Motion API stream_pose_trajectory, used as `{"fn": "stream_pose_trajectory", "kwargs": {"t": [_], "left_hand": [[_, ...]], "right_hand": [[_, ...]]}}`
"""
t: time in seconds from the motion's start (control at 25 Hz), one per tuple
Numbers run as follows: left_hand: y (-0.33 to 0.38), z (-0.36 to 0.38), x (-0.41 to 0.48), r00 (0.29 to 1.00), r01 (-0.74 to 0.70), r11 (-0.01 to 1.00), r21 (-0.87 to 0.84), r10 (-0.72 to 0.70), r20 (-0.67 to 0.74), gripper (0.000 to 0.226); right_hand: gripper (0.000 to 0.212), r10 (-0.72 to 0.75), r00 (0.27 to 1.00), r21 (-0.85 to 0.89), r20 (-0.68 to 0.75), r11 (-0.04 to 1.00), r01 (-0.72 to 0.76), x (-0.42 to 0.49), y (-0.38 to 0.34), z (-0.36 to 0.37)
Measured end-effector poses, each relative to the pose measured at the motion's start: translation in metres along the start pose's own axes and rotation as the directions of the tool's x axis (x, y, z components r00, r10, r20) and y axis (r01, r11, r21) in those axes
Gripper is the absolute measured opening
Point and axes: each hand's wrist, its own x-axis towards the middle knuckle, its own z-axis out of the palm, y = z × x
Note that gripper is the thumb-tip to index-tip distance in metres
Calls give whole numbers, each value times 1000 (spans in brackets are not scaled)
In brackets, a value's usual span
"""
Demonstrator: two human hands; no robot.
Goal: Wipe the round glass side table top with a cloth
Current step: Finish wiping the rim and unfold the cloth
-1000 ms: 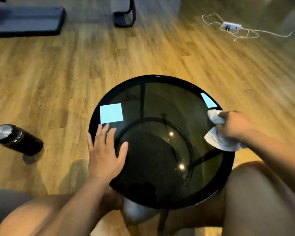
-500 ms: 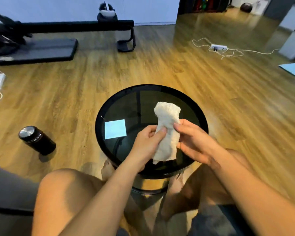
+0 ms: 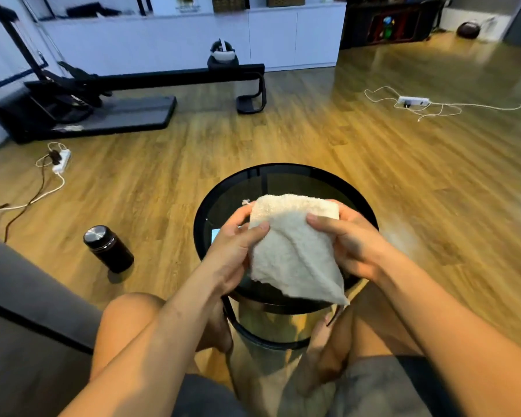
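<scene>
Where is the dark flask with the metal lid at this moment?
In the head view, the dark flask stands upright on the wooden floor, left of the round glass table and apart from it, near the person's left knee.

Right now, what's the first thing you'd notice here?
A fluffy white cloth, held up by the left hand and right hand in the middle of the view. Behind it sits the round glass side table. A dark bottle with a shiny lid stands on the wooden floor to the left.
</scene>
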Motion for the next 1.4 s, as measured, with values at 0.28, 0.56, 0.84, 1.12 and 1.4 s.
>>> {"fn": "stream_pose_trajectory", "kwargs": {"t": [0.28, 0.56, 0.84, 1.12, 1.4], "left_hand": [[16, -11, 5, 992, -126, 980, 157, 129, -11, 10], [21, -21, 8, 973, -230, 950, 212, 229, 31, 35], [29, -7, 1, 950, -171, 717, 676, -61, 306, 62], [27, 7, -1, 965, -56, 783, 620, -116, 234, 14], [27, -34, -8, 972, 192, 957, 218, -216, 93, 32]], "right_hand": [[36, -152, 988, -449, 41, 880, 154, -5, -29, -14], [29, -305, 946, -679, 110, 672, 296, -8, -44, -4], [31, -296, 947, -647, 126, 699, 305, -1, -45, 15], [48, 229, 918, -660, 325, 750, 47, 8, -36, 7], [38, 214, 971, -156, 110, 968, -196, 16, -3, -31]]}}
